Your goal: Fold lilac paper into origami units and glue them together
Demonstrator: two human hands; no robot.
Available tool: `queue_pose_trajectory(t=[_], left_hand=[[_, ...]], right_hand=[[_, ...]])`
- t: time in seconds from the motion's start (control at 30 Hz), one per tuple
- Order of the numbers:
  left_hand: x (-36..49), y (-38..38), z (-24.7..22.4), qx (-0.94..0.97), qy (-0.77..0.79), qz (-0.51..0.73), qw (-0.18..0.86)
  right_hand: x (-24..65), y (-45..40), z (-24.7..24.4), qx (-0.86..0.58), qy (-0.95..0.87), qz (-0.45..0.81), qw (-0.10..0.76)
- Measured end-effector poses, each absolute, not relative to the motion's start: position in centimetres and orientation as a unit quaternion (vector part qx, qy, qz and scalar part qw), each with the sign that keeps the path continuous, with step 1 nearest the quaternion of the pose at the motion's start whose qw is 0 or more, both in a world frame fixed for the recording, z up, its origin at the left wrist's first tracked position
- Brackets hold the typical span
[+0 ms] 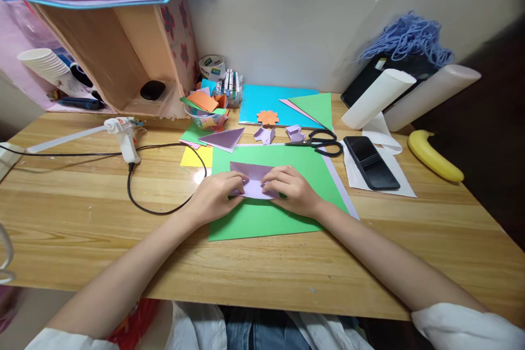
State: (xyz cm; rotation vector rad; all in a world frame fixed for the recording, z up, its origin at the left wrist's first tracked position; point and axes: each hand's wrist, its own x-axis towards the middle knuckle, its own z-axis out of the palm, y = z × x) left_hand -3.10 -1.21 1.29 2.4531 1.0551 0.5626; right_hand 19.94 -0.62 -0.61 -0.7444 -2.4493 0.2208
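Note:
A purple paper [255, 174], creased across its width with its back part raised, lies over the green sheet [262, 224]. My left hand [221, 190] grips its left end with curled fingers. At the right end, my right hand [292, 188] holds it the same way, thumb low and fingers bent over the paper. Just behind are two small folded purple pieces [264, 135] and black scissors [324, 143]. An orange paper flower [268, 117] rests on the blue sheet [256, 99]. A folded purple triangle [225, 139] is behind my left hand.
A white glue gun [125, 139] with a looping black cord stands at the left, near a cardboard box [176, 49]. A tub of paper scraps [205, 115] is at the back. On the right are a phone [371, 163], paper rolls [379, 99] and a banana [435, 156].

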Motion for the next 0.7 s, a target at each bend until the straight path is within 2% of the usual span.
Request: queue_pose_trajectory(t=[0.27,0.47,0.7], left_hand=[[-3.2,-0.9,1.9,0.859,0.410,0.178,0.248],[-3.0,-0.6,1.1,0.824,0.446,0.227,0.265],[-2.3,-0.5,0.0,0.801,0.498,0.241,0.227]], right_hand=[[20.4,0.2,-0.3,-0.304,-0.894,0.154,0.290],[20.1,0.1,-0.6,-0.342,-0.886,0.155,0.272],[19.9,0.0,-0.7,-0.388,-0.879,0.138,0.242]])
